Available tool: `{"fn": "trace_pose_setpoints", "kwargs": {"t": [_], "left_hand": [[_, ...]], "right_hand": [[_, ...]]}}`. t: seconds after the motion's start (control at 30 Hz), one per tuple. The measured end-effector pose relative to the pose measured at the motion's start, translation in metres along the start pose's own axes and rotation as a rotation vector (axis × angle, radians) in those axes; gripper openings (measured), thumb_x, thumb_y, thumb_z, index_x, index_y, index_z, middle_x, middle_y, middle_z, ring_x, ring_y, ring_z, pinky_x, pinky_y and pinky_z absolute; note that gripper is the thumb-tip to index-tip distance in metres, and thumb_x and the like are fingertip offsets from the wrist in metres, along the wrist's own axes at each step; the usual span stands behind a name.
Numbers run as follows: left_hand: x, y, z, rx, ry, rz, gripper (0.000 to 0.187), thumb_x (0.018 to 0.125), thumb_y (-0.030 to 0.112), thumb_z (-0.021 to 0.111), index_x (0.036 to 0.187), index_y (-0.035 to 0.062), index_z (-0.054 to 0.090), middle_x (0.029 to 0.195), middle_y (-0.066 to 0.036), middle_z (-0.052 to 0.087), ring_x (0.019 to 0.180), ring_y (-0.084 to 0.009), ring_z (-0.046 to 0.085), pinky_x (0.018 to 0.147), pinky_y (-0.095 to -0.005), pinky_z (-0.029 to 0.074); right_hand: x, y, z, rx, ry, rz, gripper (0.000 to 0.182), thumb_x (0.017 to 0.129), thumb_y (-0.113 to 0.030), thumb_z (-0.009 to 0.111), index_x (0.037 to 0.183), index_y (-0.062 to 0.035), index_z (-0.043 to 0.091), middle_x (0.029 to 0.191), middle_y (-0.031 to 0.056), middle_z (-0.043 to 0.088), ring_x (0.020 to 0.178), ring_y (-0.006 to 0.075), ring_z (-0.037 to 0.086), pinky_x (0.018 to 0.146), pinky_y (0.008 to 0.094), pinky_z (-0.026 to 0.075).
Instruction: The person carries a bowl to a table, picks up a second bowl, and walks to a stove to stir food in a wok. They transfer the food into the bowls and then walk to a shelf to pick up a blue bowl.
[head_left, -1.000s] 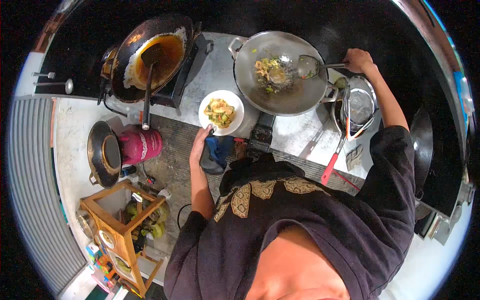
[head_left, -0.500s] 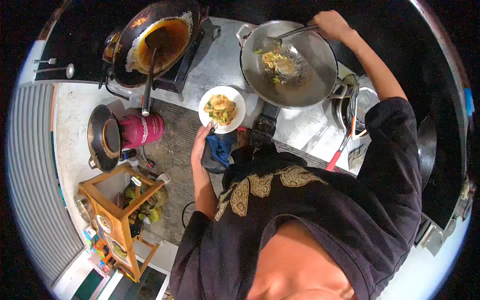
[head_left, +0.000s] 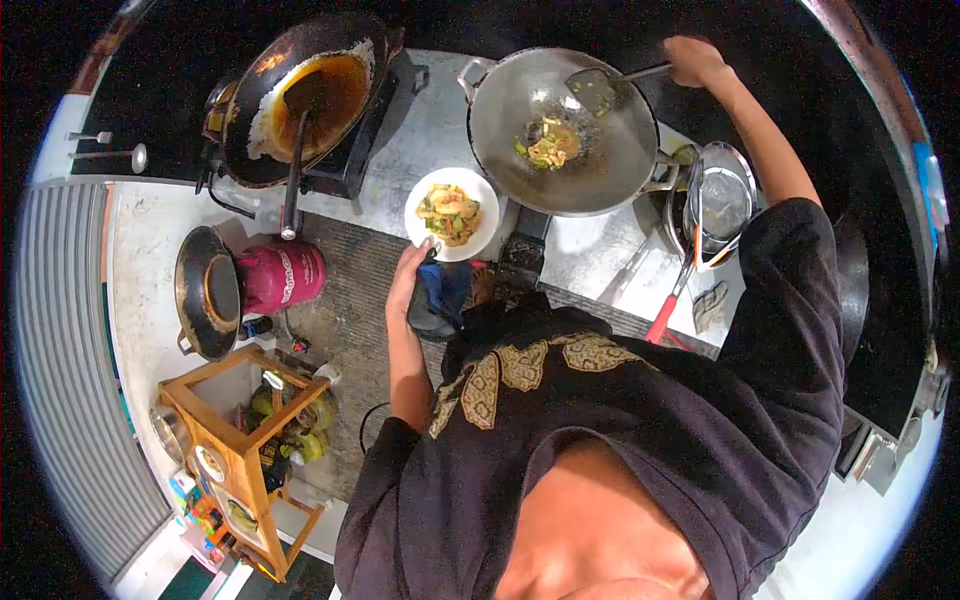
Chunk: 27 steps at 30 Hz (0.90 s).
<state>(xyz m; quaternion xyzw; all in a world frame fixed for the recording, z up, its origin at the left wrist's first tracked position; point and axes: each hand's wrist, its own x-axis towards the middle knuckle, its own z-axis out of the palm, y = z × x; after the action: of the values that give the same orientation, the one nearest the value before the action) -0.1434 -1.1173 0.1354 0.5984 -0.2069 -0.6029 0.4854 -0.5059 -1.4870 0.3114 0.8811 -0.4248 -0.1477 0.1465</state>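
My left hand [head_left: 408, 272] grips the near edge of a white plate [head_left: 488, 226], thumb on its rim. Stir-fried food [head_left: 448, 213] with pale pieces and green bits lies on the plate. My right hand [head_left: 697, 62] is closed round the handle of a wok spatula [head_left: 592, 92]. Its blade is inside the large grey wok [head_left: 612, 165], above and right of a small heap of the same-looking food [head_left: 550, 146]. The plate is held just left of the wok, in front of the worktop.
A second, dark wok [head_left: 270, 62] with brown oil and a ladle [head_left: 297, 185] stands at upper left. Below it are a pink gas cylinder [head_left: 285, 277], another pan [head_left: 208, 300] and a wooden rack [head_left: 240, 440]. Red-handled strainers [head_left: 665, 315] lie over a pot at right.
The spatula has moved right and away from the heap, its blade now showing clearly. My right hand has shifted right. The heap sits lower in the wok; the plate stays held.
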Motion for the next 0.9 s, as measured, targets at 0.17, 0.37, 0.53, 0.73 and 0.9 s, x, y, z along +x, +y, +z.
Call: {"fn": "trace_pose_setpoints", "kwargs": {"t": [0.17, 0.37, 0.53, 0.73, 0.9], "left_hand": [[-0.004, -0.008, -0.008, -0.004, 0.043, 0.009, 0.045, 0.079, 0.031, 0.057, 0.108, -0.0028, 0.050, 0.104, -0.005, 0.054, 0.097, -0.0134, 0.048, 0.088, -0.0255, 0.032], [-0.019, 0.008, 0.006, 0.057, 0.084, 0.025, 0.042, 0.080, 0.029, 0.057, 0.107, -0.0028, 0.051, 0.103, -0.005, 0.055, 0.096, -0.0122, 0.048, 0.086, -0.0241, 0.034], [-0.026, 0.020, 0.014, 0.052, 0.045, 0.030, 0.040, 0.081, 0.029, 0.056, 0.105, -0.0026, 0.051, 0.101, -0.005, 0.055, 0.094, -0.0123, 0.048, 0.084, -0.0243, 0.034], [-0.012, 0.009, 0.002, 0.141, 0.012, 0.107, 0.046, 0.080, 0.033, 0.055, 0.108, -0.0037, 0.049, 0.103, -0.006, 0.055, 0.097, -0.0130, 0.047, 0.088, -0.0251, 0.030], [-0.014, 0.013, 0.005, 0.103, 0.043, 0.068, 0.049, 0.080, 0.035, 0.055, 0.109, -0.0038, 0.050, 0.107, -0.006, 0.053, 0.101, -0.0134, 0.045, 0.091, -0.0252, 0.028]], "right_hand": [[0.057, 0.031, 0.078, 0.086, -0.024, -0.017, 0.025, 0.068, -0.021, 0.060, 0.084, -0.0029, 0.057, 0.088, 0.0158, 0.060, 0.086, 0.0313, 0.057, 0.070, 0.0417, 0.047], [0.048, -0.027, 0.032, 0.110, -0.040, -0.252, 0.022, 0.066, -0.021, 0.064, 0.079, -0.0033, 0.061, 0.081, 0.0157, 0.061, 0.081, 0.0322, 0.058, 0.068, 0.0403, 0.048], [0.013, -0.029, -0.020, -0.062, -0.067, -0.205, 0.019, 0.063, -0.018, 0.063, 0.076, -0.0028, 0.063, 0.075, 0.0161, 0.061, 0.077, 0.0307, 0.058, 0.068, 0.0390, 0.047], [-0.017, 0.032, 0.042, 0.389, -0.530, 0.260, 0.023, 0.065, -0.026, 0.062, 0.060, -0.0058, 0.052, 0.054, 0.0071, 0.054, 0.040, 0.0156, 0.052, 0.034, 0.0297, 0.042], [-0.064, 0.000, 0.057, 0.465, -0.803, 0.240, 0.037, 0.067, -0.036, 0.060, 0.050, -0.0050, 0.050, 0.043, 0.0045, 0.048, 0.034, 0.0118, 0.043, 0.033, 0.0270, 0.037]]}}
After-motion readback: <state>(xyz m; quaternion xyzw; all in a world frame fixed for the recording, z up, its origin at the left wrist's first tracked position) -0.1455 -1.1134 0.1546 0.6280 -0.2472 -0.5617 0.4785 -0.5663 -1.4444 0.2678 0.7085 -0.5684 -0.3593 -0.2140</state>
